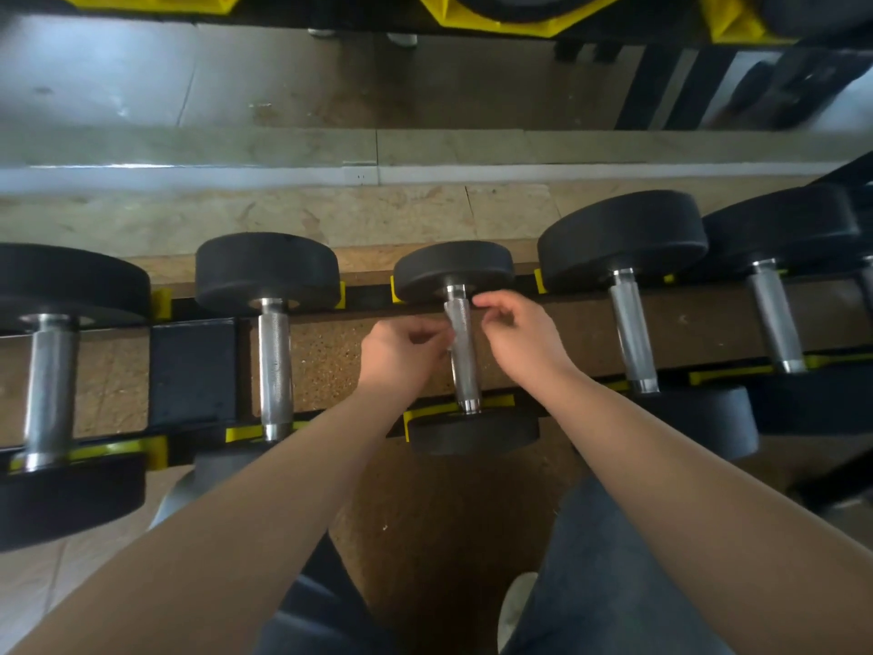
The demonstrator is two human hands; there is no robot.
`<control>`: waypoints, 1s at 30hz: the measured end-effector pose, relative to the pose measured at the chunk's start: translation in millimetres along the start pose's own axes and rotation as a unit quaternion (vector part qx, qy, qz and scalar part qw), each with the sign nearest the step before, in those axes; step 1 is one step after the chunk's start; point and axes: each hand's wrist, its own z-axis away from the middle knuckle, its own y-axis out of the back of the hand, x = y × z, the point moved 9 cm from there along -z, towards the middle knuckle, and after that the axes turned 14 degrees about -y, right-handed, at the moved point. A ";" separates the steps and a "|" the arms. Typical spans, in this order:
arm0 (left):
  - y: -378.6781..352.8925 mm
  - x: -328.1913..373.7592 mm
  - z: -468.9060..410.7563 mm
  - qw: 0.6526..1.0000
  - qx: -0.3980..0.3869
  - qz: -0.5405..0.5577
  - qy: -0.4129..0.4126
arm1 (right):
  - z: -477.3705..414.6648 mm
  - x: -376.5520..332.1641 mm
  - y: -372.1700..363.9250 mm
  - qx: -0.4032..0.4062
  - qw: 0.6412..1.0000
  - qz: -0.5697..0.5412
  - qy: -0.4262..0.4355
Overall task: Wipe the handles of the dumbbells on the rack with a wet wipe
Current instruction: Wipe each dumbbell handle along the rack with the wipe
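Several black dumbbells with knurled steel handles lie across the rack [193, 366]. The middle dumbbell [454, 269] has its handle [465, 371] between my two hands. A thin, pale wet wipe [452, 329] lies against the upper left side of that handle and is hard to make out. My left hand [399, 354] is at the handle's left with its fingers closed on the wipe. On the right side, my right hand [517, 335] pinches the wipe's upper edge near the far weight head with thumb and forefinger.
Neighbouring dumbbells [274, 361] [630, 323] sit close on both sides in yellow cradles [340, 295]. A mirror [283, 78] runs along the wall behind the rack. My legs and a shoe [517, 612] stand on the brown floor below.
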 end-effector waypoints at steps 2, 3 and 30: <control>-2.8 -5.8 7.9 0.997 -0.055 -0.052 0.024 | 0.2 2.0 -8.0 -0.003 1.000 0.002 -0.018; -6.0 -10.2 14.1 0.991 -0.098 -0.078 0.044 | 1.4 4.1 -14.5 -0.009 1.000 0.016 -0.025; -36.1 -12.5 5.8 0.969 -0.108 0.154 0.162 | 10.9 6.5 -17.4 0.075 0.989 0.123 0.016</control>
